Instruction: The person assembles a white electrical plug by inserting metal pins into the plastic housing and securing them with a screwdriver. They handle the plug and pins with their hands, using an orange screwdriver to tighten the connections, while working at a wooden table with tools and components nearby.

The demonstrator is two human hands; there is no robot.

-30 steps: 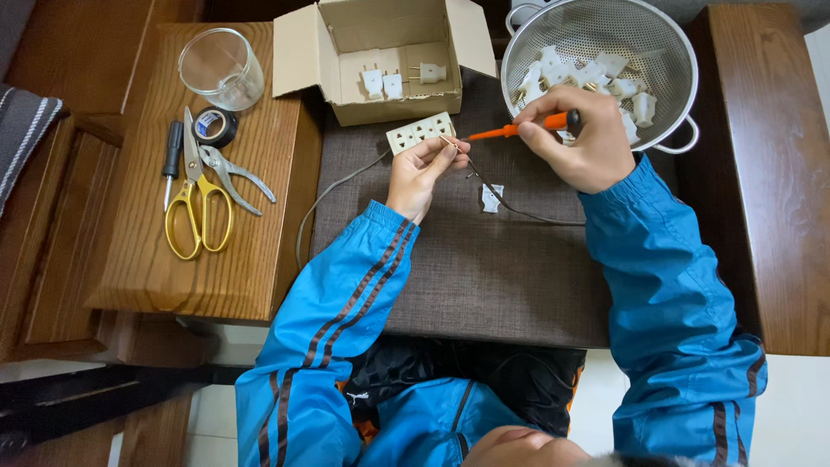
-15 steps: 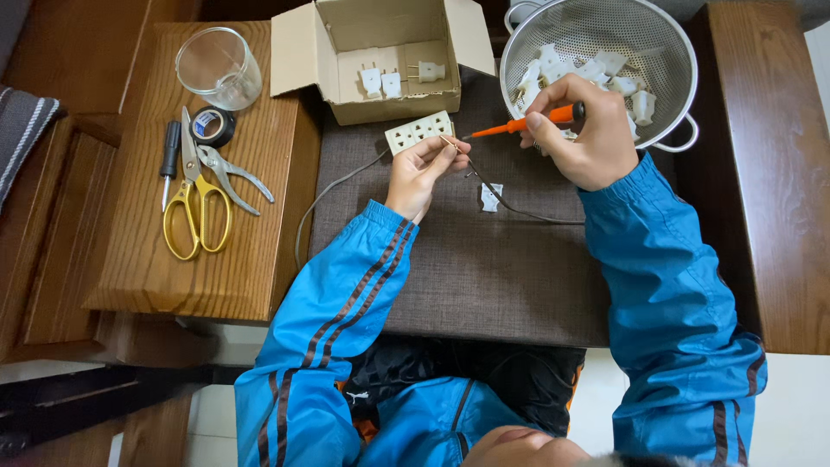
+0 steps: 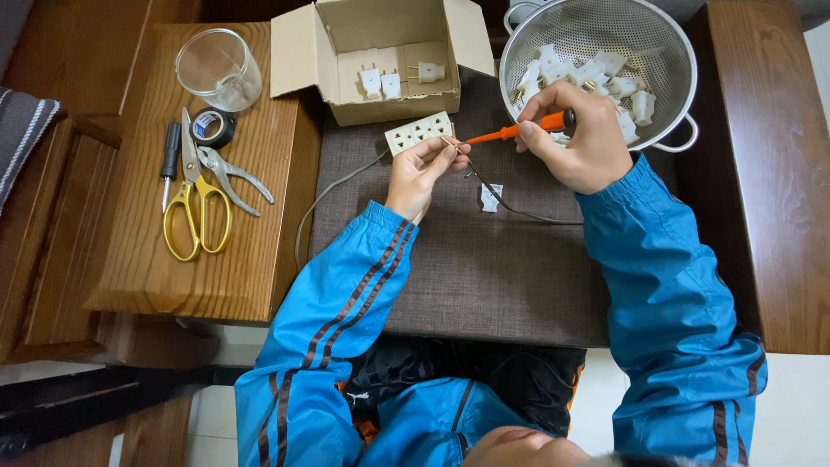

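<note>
My left hand (image 3: pixel 422 173) grips one end of a cream multi-outlet socket strip (image 3: pixel 417 132) over the dark brown mat (image 3: pixel 467 268). My right hand (image 3: pixel 577 138) holds an orange-handled screwdriver (image 3: pixel 517 131) whose tip points at the strip's end by my left fingers. A thin grey cable (image 3: pixel 519 210) runs from the strip across the mat. A small white piece (image 3: pixel 490 198) lies on the mat below my hands.
A metal colander (image 3: pixel 674 82) with several white plug parts sits at the back right. An open cardboard box (image 3: pixel 380 52) holds three white plugs. On the wooden stool at left lie yellow scissors (image 3: pixel 194 216), pliers (image 3: pixel 226 175), a black screwdriver (image 3: pixel 169 160), tape (image 3: pixel 212 127) and a glass (image 3: pixel 218 67).
My right hand has shifted the screwdriver slightly; its tip stays at the strip's end. My left hand keeps the strip in place.
</note>
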